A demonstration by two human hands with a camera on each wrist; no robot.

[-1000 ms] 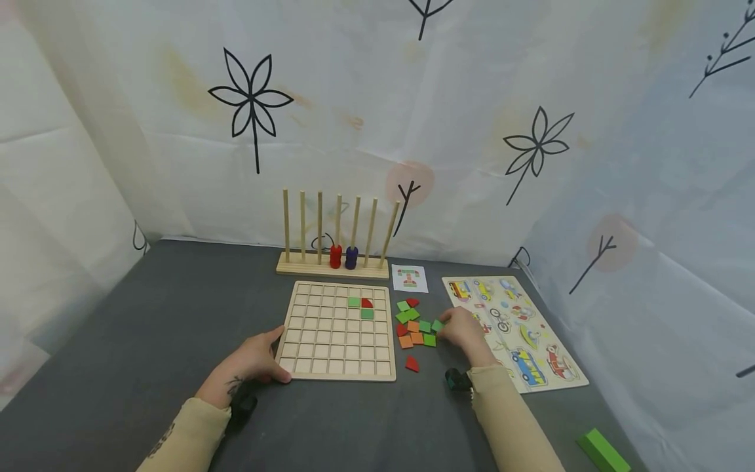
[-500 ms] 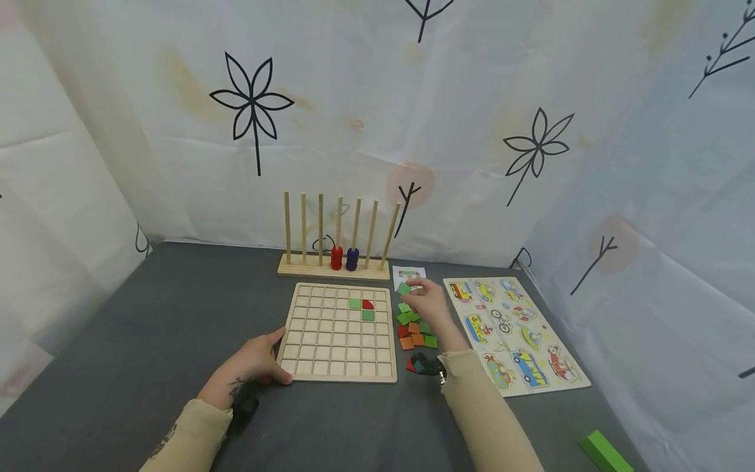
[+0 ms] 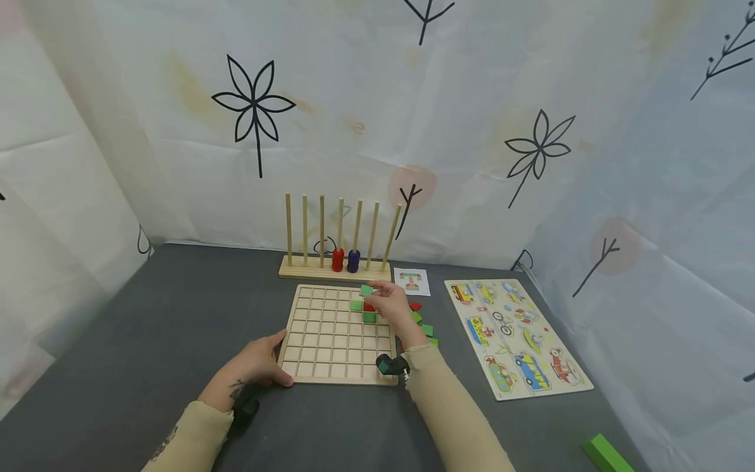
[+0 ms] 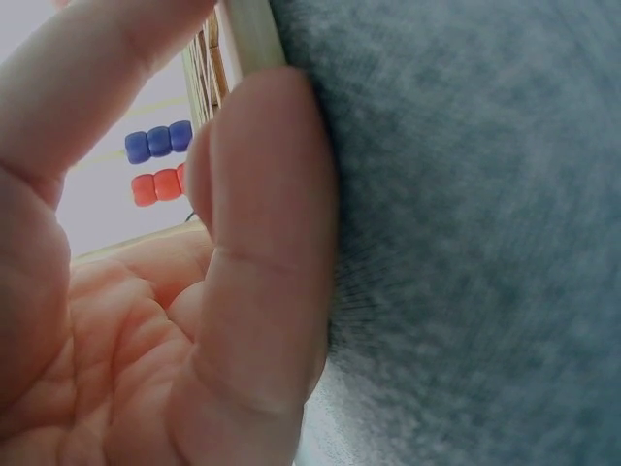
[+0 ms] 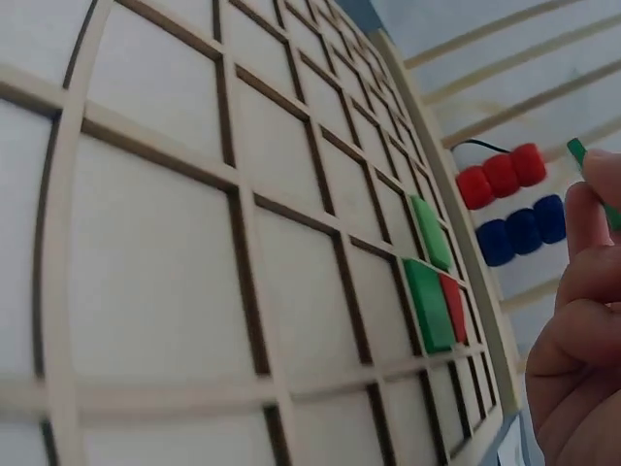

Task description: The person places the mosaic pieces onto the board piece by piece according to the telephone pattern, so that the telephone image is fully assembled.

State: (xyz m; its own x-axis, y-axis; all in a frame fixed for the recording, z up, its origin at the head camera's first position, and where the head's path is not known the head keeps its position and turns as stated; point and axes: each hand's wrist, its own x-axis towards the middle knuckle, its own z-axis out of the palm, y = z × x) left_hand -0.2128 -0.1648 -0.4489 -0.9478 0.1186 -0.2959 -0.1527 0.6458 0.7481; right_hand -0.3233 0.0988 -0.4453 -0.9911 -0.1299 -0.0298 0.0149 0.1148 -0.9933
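Note:
A wooden grid board [image 3: 330, 341] lies on the grey table, with two green tiles [image 3: 356, 304] and a red tile [image 3: 368, 306] set in its upper right cells; the wrist view shows the same green tiles [image 5: 427, 291]. My right hand [image 3: 386, 300] hovers over the board's upper right part and pinches a green square tile [image 3: 366, 290], whose edge shows as a green tile [image 5: 592, 175] above the fingers. My left hand [image 3: 259, 364] rests at the board's lower left corner, its thumb [image 4: 262, 243] against the board edge [image 4: 254, 34].
Loose green and red tiles [image 3: 421, 321] lie right of the board. A peg rack [image 3: 336, 262] with red and blue beads stands behind it, a pattern card [image 3: 411, 280] beside it. A vehicle puzzle [image 3: 516, 334] lies at right, a green block [image 3: 607, 452] near the front right.
My right hand picked a green tile from the loose pile and carried it leftward, from beside the card to above the board's upper right cells. The left hand stayed put.

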